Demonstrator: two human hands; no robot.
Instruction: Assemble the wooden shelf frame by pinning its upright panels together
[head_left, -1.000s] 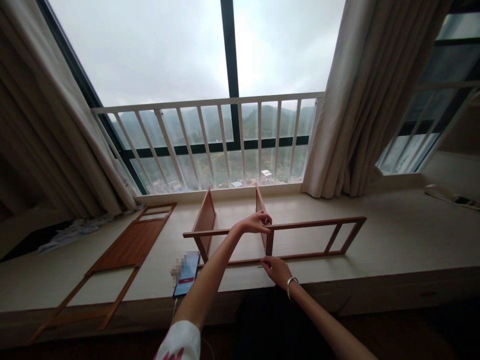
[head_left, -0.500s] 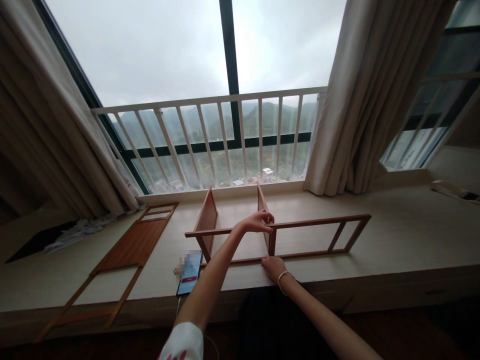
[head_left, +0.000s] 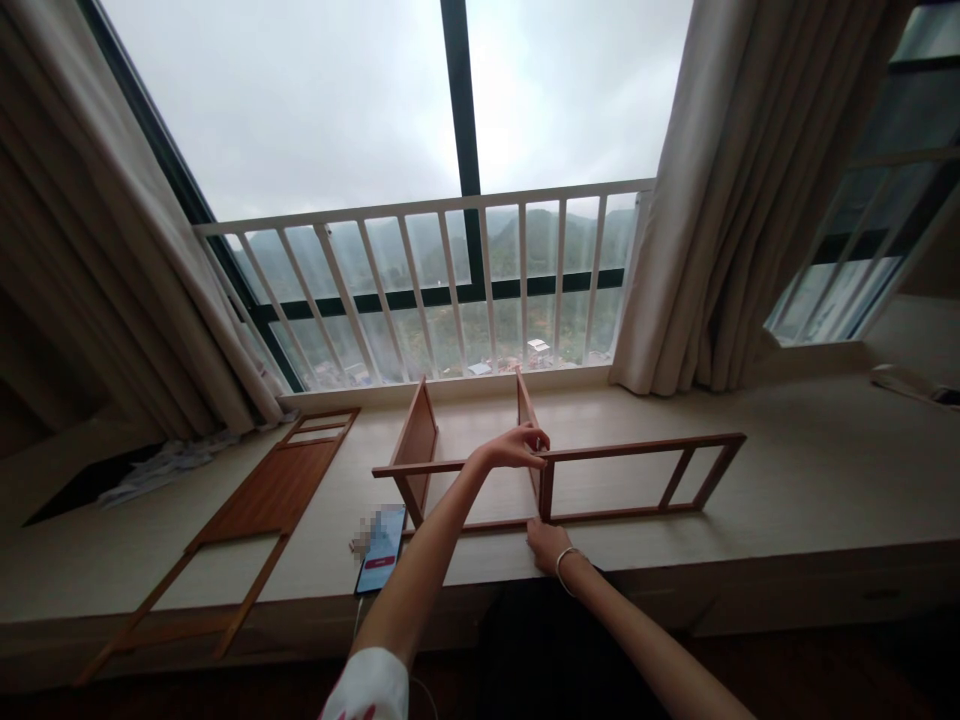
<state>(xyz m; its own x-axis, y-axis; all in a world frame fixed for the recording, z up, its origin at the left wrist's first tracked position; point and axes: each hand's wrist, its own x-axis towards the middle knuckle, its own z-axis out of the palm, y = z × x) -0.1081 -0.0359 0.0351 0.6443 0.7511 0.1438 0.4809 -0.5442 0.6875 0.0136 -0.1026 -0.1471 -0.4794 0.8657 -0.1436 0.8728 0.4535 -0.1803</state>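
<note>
Bearing two panels point(head_left: 418, 435), the frame point(head_left: 645, 446) looks reddish-brown.

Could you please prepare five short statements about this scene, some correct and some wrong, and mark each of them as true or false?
1. The left hand is at the upper rail of the wooden frame. True.
2. The bracelet is on the left wrist. False: the bracelet is on the right wrist, behind the right hand.
3. The phone lies between the flat wooden panel and the left forearm. True.
4. The curtains are closed completely across the large window. False: the curtains hang at its sides, with the sky visible between them.
5. The flat wooden panel is on the right side of the picture. False: it lies on the left side.
</note>
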